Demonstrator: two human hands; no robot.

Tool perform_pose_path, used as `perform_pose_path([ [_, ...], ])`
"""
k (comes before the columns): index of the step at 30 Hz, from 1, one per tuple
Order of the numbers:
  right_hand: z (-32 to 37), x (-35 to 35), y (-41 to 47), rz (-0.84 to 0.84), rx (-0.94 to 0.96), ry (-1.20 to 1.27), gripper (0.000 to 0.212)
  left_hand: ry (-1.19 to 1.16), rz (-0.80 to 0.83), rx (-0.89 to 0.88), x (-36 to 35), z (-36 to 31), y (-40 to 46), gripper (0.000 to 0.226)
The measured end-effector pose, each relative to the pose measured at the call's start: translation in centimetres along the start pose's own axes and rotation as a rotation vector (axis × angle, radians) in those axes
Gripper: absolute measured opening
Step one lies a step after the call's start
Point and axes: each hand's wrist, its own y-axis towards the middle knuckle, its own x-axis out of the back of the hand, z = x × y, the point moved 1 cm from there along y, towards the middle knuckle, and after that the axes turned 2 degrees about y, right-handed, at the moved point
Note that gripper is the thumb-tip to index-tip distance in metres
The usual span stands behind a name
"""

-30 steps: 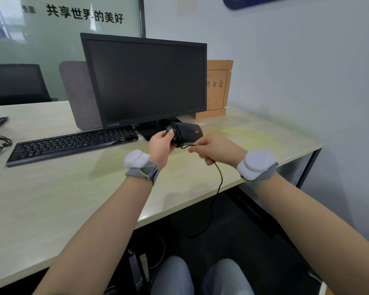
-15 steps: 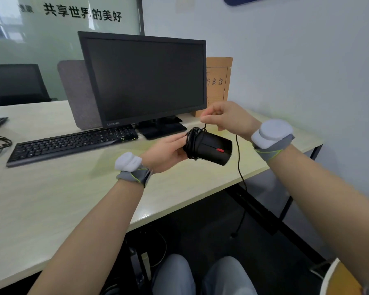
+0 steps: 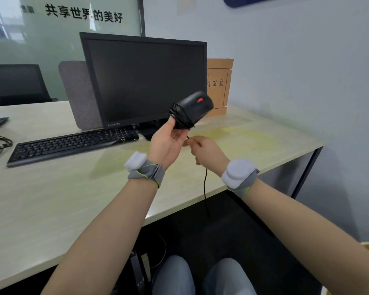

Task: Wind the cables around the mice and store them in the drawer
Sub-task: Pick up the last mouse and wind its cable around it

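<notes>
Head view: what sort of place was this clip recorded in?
Most likely an office workstation. A dark monitor and black keyboard stand on a pale desk, with a brown file box against the wall and a glass partition with lettering behind.

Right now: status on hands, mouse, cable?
Left hand holds mouse aloft. Right hand pinches cable; several turns wound, tail hanging below desk edge. No drawer in view.
</notes>
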Motion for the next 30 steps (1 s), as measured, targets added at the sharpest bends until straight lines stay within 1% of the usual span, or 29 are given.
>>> perform_pose_path([
  [2,0.2,-0.1,-0.3,0.089,0.002,-0.162,0.024,0.393,-0.09,-0.121,0.9,0.1,0.2,0.02],
  [3,0.4,0.0,-0.4,0.119,-0.002,-0.219,0.026,0.515,-0.113,-0.157,1.2,0.1,0.3,0.016],
  [4,0.5,0.4,-0.4,0.134,-0.005,-0.26,0.029,0.58,-0.122,-0.165,1.6,0.1,0.3,0.013],
  [6,1.0,1.3,-0.3,0.125,-0.006,-0.301,0.034,0.625,-0.109,-0.138,2.0,-0.1,0.5,0.024],
  [8,1.3,2.1,-0.2,0.119,-0.009,-0.286,0.035,0.757,-0.093,-0.137,2.3,-0.5,0.4,0.028],
  [11,1.7,3.5,-0.3,0.13,-0.05,-0.286,0.028,1.018,-0.053,-0.169,2.2,-1.0,0.3,0.029],
  [14,2.0,4.8,-0.4,0.143,-0.071,-0.319,0.022,1.183,0.017,-0.186,2.1,-1.3,0.2,0.032],
  [17,2.5,6.1,-0.5,0.103,0.007,-0.34,0.014,1.44,0.105,-0.244,2.1,-1.3,0.0,0.033],
  [18,2.8,6.5,-0.5,0.086,0.052,-0.329,0.012,1.472,0.14,-0.24,2.1,-1.2,-0.2,0.033],
  [21,3.4,7.5,-0.2,0.031,0.199,-0.365,0.016,1.446,0.28,-0.16,2.3,-1.2,-0.5,0.031],
  [22,3.5,7.8,0.0,0.025,0.226,-0.374,0.014,1.38,0.348,-0.112,2.3,-1.1,-0.7,0.03],
  [23,3.4,8.1,0.2,0.027,0.243,-0.368,0.012,1.248,0.418,-0.045,2.2,-1.0,-1.0,0.027],
  [24,3.2,8.4,0.4,0.039,0.244,-0.327,0.01,1.063,0.472,0.035,2.1,-0.8,-1.2,0.026],
  [26,2.7,8.7,0.7,0.1,0.208,-0.093,0.007,0.675,0.514,0.158,1.9,-0.8,-1.8,0.024],
  [27,2.4,8.6,0.7,0.138,0.17,0.06,0.009,0.539,0.519,0.188,1.8,-0.8,-2.0,0.025],
  [29,1.2,8.1,0.7,0.191,0.107,0.33,0.015,0.382,0.532,0.2,1.5,-1.0,-2.1,0.028],
  [30,0.7,7.7,0.6,0.189,0.109,0.378,0.019,0.319,0.533,0.198,1.3,-1.1,-2.1,0.029],
])
